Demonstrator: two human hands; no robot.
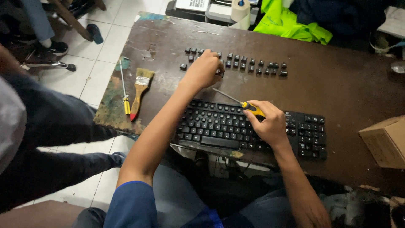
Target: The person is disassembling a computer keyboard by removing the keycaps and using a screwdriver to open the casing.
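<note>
left hand [203,71] on loose keycaps [253,66]; right hand [267,122] around screwdriver [247,105]

A black keyboard [236,128] lies flat at the table edge, loose black keycaps [253,65] rowed beyond it.

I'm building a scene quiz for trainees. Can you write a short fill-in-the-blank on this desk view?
1. The right hand holds a yellow-handled ____.
2. The left hand reaches the row of loose ____ beyond the keyboard.
3. A paintbrush lies on the ____ edge of the table.

Missing: screwdriver; keycaps; left
</note>
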